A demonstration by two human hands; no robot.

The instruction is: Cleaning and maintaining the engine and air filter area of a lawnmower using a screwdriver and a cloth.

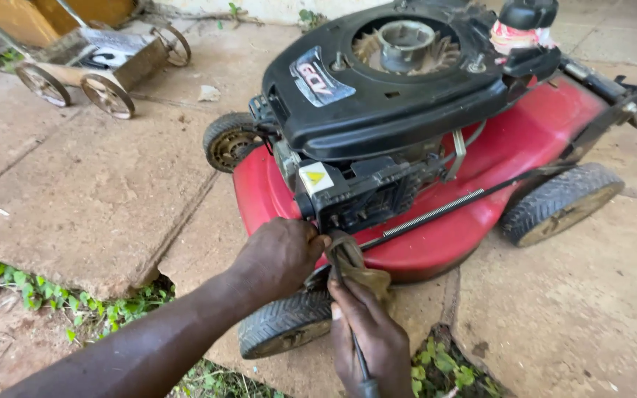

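A single head-worn camera looks steeply down and forward at the red lawn mower (pixel 436 140), from close above its near side. The mower fills the upper middle and right of the frame; paving spreads left of it, apparently level, and weeds edge the ground nearest the camera.
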